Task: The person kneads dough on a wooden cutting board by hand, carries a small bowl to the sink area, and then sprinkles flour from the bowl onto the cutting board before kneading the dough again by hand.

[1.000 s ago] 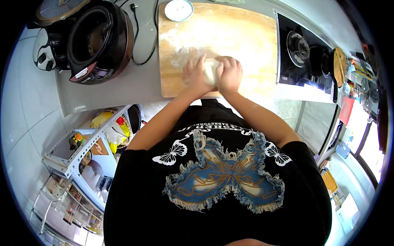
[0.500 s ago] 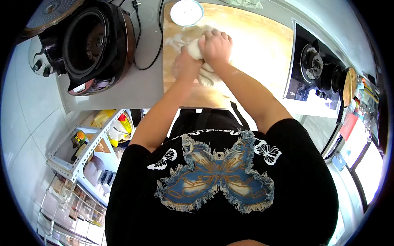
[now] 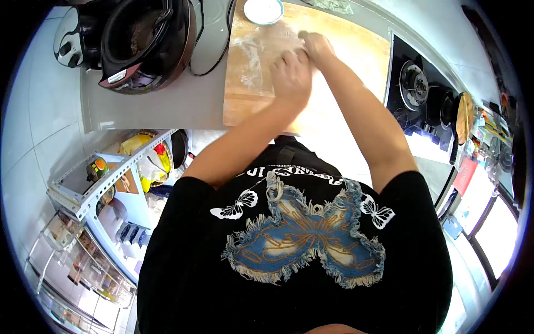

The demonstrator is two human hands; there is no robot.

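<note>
My left hand [image 3: 291, 75] is over the wooden board [image 3: 245, 103], its fingers curled and slightly blurred. Close against it on the upper right, my right hand [image 3: 318, 47] is closed with its fingers bent inward. The two hands meet near the fingertips, and what lies between them is hidden. No dough can be made out; the board beside my hands is washed out by glare. White flour [image 3: 253, 67] is smeared across the board left of my hands. Above them, near the far edge, sits a round bowl [image 3: 263, 10] with white content.
A black cooker [image 3: 150, 50] with its lid raised stands on the counter at left, a dark cord [image 3: 210, 72] beside it. At right is a black gas stove [image 3: 414, 86]. A storage rack [image 3: 111, 192] stands below the counter at left.
Pale dough showed under my hands before; now none is visible. My hands have moved up and right, off the floured patch, with fingers curled together. The view has shifted slightly.
</note>
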